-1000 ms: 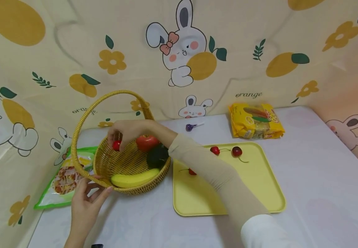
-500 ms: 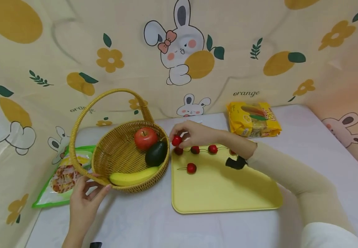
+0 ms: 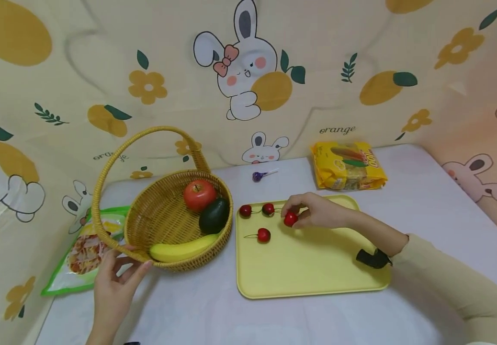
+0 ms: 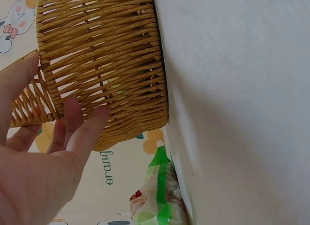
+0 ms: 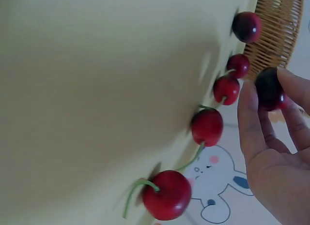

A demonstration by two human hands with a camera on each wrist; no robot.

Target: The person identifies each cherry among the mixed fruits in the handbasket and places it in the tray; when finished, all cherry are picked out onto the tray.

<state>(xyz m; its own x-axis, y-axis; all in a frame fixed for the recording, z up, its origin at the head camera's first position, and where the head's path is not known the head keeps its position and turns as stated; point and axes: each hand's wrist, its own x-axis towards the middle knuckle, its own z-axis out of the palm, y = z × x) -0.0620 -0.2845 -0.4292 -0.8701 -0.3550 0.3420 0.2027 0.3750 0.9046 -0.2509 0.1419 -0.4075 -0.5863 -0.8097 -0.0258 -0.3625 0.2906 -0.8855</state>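
Note:
My left hand (image 3: 117, 282) grips the wicker basket (image 3: 179, 266) at its near-left rim, where the arched handle joins; the left wrist view has the fingers (image 4: 87, 130) against the weave. An apple (image 3: 199, 195), an avocado (image 3: 214, 216) and a banana (image 3: 184, 249) lie inside. Over the back part of the yellow tray (image 3: 309, 282), my right hand (image 3: 315, 211) pinches a red cherry (image 3: 290, 219) between thumb and fingers. Several other cherries (image 3: 263, 235) lie on the tray to its left. More stemmed cherries (image 5: 167, 195) appear in the right wrist view, hidden by the hand from above.
Behind the tray lie a purple lollipop (image 3: 257, 176) and a yellow snack packet (image 3: 348, 165). A green-edged food bag (image 3: 84, 254) lies left of the basket, partly behind it. A printed cloth backdrop (image 3: 162, 48) closes off the back and sides.
My right hand, holding a cherry, has moved right, from over the basket past the tray's left edge to above the tray. The left hand keeps its hold on the basket.

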